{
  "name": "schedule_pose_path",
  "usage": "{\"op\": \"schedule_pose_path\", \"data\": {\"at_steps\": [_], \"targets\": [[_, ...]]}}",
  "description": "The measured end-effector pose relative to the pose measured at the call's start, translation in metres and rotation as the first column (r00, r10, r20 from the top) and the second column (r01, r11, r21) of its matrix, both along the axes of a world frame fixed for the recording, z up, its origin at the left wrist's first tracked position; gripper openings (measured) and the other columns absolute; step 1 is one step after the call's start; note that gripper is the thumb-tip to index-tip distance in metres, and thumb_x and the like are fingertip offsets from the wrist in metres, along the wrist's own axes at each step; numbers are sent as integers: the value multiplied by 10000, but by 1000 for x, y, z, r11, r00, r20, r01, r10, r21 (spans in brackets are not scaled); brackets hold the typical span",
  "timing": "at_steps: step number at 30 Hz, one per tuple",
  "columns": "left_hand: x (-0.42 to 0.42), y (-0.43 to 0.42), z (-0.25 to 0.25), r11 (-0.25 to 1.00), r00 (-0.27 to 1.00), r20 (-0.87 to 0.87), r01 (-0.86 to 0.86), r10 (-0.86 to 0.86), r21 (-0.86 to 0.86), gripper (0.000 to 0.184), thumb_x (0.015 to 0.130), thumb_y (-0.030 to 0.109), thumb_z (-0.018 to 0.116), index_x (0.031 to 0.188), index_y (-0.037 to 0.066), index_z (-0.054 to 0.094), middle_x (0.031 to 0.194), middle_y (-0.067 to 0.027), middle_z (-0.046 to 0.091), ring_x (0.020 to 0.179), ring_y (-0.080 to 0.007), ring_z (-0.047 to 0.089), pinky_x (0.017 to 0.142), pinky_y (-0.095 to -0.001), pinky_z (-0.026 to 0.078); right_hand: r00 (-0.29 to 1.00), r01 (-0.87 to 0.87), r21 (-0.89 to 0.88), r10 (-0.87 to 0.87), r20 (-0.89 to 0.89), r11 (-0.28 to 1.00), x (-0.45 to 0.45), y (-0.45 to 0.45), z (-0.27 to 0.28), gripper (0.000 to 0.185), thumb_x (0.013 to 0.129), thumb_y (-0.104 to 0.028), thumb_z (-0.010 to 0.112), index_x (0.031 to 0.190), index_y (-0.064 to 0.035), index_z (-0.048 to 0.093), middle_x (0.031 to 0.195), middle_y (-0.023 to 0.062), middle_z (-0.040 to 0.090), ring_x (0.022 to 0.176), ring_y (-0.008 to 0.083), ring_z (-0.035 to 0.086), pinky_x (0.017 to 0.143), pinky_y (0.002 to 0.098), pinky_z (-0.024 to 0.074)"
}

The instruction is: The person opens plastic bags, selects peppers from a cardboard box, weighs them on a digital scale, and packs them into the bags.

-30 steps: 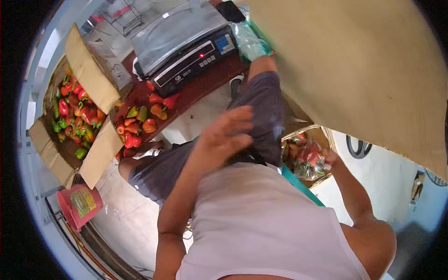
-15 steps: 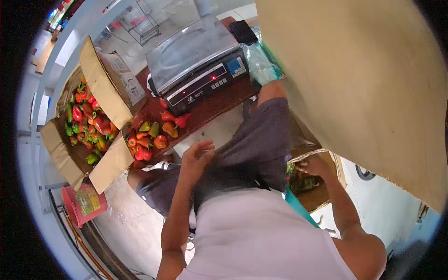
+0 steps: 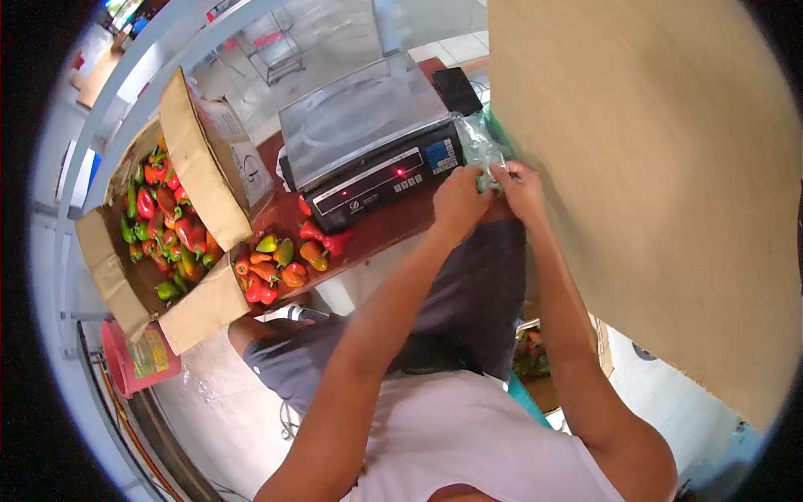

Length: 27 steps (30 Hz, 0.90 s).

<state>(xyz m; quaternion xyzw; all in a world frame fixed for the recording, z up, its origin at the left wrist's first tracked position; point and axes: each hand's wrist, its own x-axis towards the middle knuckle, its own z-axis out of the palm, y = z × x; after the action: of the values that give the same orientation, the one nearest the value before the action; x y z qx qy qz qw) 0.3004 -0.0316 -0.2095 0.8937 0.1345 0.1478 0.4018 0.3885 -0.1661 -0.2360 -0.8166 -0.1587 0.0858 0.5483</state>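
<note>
Both my hands are together at the clear plastic bags beside the right end of the weighing scale. With bent fingers, my left hand grips the near edge of the plastic. My right hand pinches the same plastic between thumb and fingers, close to the left fingertips. How many layers they hold cannot be made out. Left of the scale, several red, orange and green peppers lie loose on the red-brown bench.
An open cardboard box full of peppers stands at the left. A pink bucket is below it. A large cardboard panel rises at the right. Another box with peppers sits by my right thigh. A black object lies behind the scale.
My right hand has come up out of the lower right box to the plastic bags. My left hand has moved up and right from my lap, and both now grip the plastic.
</note>
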Motion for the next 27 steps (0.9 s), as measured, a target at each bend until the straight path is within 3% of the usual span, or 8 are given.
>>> {"op": "schedule_pose_path", "data": {"at_steps": [3, 8, 11, 13, 16, 22, 23, 27], "targets": [[2, 4, -10, 997, 996, 84, 12, -6, -71, 195, 883, 195, 663, 996, 44, 713, 888, -194, 691, 850, -366, 676, 742, -417, 520, 995, -11, 201, 31, -97, 980, 3, -4, -12, 283, 788, -145, 830, 1053, -118, 735, 1055, -2, 724, 1012, 191, 665, 746, 269, 500], [-62, 41, 45, 932, 971, -3, 230, -241, -281, 191, 915, 164, 633, 1008, 9, 696, 840, -151, 679, 791, -231, 666, 726, -349, 509, 931, -236, -42, 238, 277, 971, -40, 8, 64, 347, 801, -84, 785, 1140, -88, 711, 1354, 57, 612, 1340, 176, 475, 949, 329, 474], [-113, 64, 67, 897, 968, 82, 251, -238, -365, 175, 933, 160, 640, 978, 4, 705, 808, -76, 682, 737, -162, 635, 697, -309, 498, 706, -490, -227, 536, 463, 842, -51, 14, 90, 342, 807, -75, 765, 1145, -84, 715, 1376, 70, 606, 1381, 171, 442, 1002, 363, 462], [-140, 80, 75, 834, 974, 140, 225, -179, -504, 190, 955, 203, 673, 944, 20, 723, 782, -24, 685, 682, -125, 612, 646, -293, 488, 552, -628, -234, 636, 539, 743, -66, 24, 96, 253, 870, -99, 726, 1122, -82, 719, 1224, 63, 691, 1234, 162, 570, 924, 337, 509], [-181, 103, 97, 575, 989, -20, -101, 145, -812, 215, 980, 262, 660, 891, 72, 708, 727, 60, 603, 632, -33, 519, 571, -230, 423, 749, -663, -25, 662, -26, 749, -94, 29, 122, 142, 959, -131, 651, 1061, -52, 710, 1055, 62, 734, 1002, 152, 667, 858, 312, 527], [-249, 136, 80, 444, 959, -76, -195, 272, -875, 291, 1006, 330, 612, 821, 106, 635, 650, 94, 482, 560, -15, 398, 514, -207, 354, 780, -353, 535, 558, -285, 767, -109, 46, 98, 154, 1003, -158, 608, 1024, -18, 667, 910, 40, 697, 817, 91, 633, 719, 263, 522], [-259, 141, 76, 405, 942, -98, -230, 320, -885, 240, 1005, 313, 619, 923, 93, 668, 739, 32, 624, 564, -68, 568, 516, -245, 493, 776, -369, 559, 577, -254, 742, -117, 50, 96, 149, 1006, -171, 607, 1012, -29, 652, 871, 35, 682, 770, 91, 628, 692, 265, 522], [-282, 138, 81, 318, 827, -29, -248, 561, -915, 235, 1001, 307, 616, 978, 81, 673, 769, 15, 654, 588, -100, 613, 510, -263, 509, 811, -228, 603, 492, -317, 765, -136, 55, 105, 178, 982, -138, 631, 1114, -24, 671, 852, 38, 696, 780, 105, 647, 726, 285, 547]]}}
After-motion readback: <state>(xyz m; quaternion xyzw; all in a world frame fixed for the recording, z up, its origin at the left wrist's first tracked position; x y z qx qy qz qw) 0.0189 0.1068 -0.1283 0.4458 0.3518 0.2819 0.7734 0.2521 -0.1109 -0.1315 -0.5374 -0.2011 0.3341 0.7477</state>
